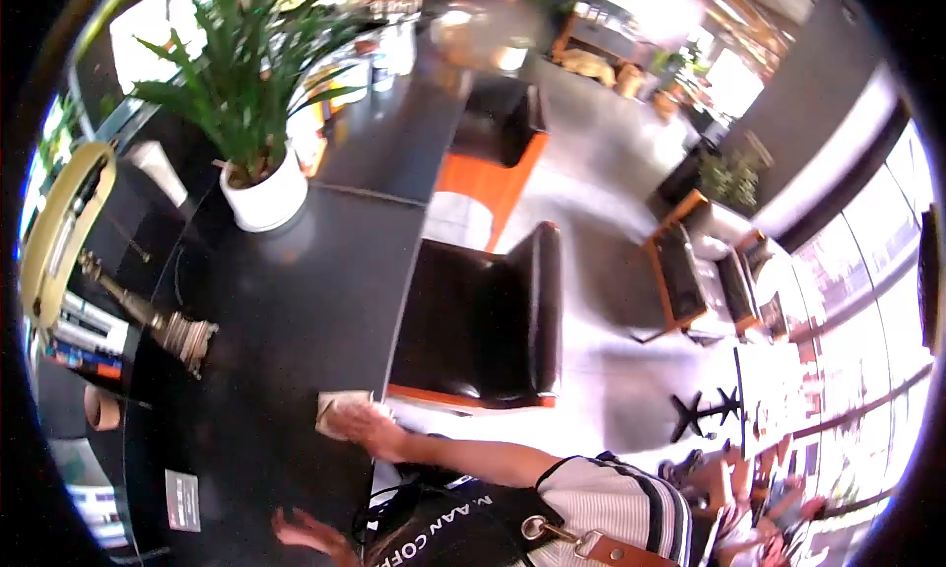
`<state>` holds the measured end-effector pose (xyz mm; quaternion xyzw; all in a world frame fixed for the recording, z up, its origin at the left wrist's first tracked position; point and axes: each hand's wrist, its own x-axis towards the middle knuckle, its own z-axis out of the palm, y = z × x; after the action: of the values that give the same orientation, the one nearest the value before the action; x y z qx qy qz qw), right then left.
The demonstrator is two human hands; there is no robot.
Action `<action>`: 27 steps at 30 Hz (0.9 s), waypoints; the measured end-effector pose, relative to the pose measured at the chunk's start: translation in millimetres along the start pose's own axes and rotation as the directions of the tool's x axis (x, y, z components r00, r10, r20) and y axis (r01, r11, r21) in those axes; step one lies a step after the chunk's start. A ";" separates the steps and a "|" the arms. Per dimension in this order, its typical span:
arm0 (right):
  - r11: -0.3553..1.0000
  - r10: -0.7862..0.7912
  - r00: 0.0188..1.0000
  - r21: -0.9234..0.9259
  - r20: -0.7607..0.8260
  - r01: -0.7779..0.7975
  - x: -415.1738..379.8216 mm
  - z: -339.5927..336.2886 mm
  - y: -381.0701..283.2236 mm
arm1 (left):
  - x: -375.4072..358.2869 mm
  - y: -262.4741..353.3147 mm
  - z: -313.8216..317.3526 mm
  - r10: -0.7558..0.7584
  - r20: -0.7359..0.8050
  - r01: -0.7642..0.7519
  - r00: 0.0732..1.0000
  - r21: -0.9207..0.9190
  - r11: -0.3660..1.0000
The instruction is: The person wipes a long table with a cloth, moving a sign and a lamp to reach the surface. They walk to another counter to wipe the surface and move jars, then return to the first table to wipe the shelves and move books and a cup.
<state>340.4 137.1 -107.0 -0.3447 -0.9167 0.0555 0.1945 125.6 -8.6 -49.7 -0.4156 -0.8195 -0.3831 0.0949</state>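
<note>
My right hand (pixel 367 427) presses a folded light-coloured cloth (pixel 328 405) onto the dark tabletop (pixel 286 311), close to its edge beside a chair. The cloth's corners stick out past my fingers; the rest is hidden under the palm. Lower in the view, my left hand (pixel 310 531) is over the same table with fingers apart, holding nothing. Nearest to it is a small grey card (pixel 182 500). I wear a dark apron (pixel 434 528) with white lettering over a striped short sleeve.
A white-potted plant (pixel 264 195) stands farther along the table. At the left is a lamp with an ornate brass base (pixel 187 342) and a yellow-green shade (pixel 61 234). Dark leather chairs (pixel 473 321) line the table's edge. An armchair (pixel 690 271) stands across the floor.
</note>
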 end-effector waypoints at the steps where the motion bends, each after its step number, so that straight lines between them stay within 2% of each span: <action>1: 0.986 0.043 0.996 0.157 0.075 -0.054 3.2 -29.1 -14.8 | 10.9 3.8 12.4 0.161 0.105 -0.162 0.981 0.004 0.987; 3: 0.941 0.078 0.990 0.320 0.117 -0.112 0.9 -36.8 -18.2 | 24.0 6.6 37.9 0.309 0.200 -0.288 0.930 -0.124 0.949; 6: 0.963 0.097 0.988 0.239 0.121 -0.124 1.8 -49.9 -22.7 | 23.1 16.7 50.7 0.396 0.312 -0.296 0.864 -0.322 0.899; 9: 0.971 0.105 0.987 0.200 0.125 -0.129 2.4 -31.3 -21.0 | 7.3 21.5 43.1 0.470 0.369 -0.354 0.802 -0.341 0.871; 12: 0.976 0.057 0.961 0.187 0.272 -0.111 5.3 -65.0 -25.5 | -5.0 2.6 52.9 0.600 0.340 -0.549 0.724 -0.242 0.800; 15: 0.970 0.046 0.968 0.219 0.245 -0.101 5.1 -58.4 -21.7 | -8.1 9.3 52.1 0.501 0.293 -0.434 0.814 -0.268 0.861; 17: 0.971 0.033 0.974 0.224 0.223 -0.084 4.1 -57.9 -19.0 | -9.7 -10.8 72.6 0.493 0.280 -0.449 0.823 -0.210 0.868; 18: 0.972 0.010 0.983 0.230 0.182 -0.052 4.2 -36.3 -12.8 | -10.5 -18.3 79.7 0.486 0.275 -0.453 0.830 -0.178 0.873; 21: 0.978 -0.015 0.976 0.208 0.216 -0.031 4.4 -39.8 -16.6 | -13.4 -19.4 77.1 0.524 0.285 -0.495 0.803 -0.173 0.852; 23: 0.975 -0.006 0.967 0.215 0.255 -0.051 6.3 -46.6 -15.4 | -16.1 -15.3 77.7 0.463 0.297 -0.438 0.835 -0.150 0.887; 27: 0.984 -0.051 0.987 0.179 0.153 0.023 3.8 -21.0 -7.9 | -14.0 -13.7 81.4 0.357 0.330 -0.352 0.874 -0.075 0.933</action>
<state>341.2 132.9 -84.7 -0.3034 -0.9268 0.1601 0.1526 137.5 35.4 -119.9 -0.6186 -0.7310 -0.2874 0.0188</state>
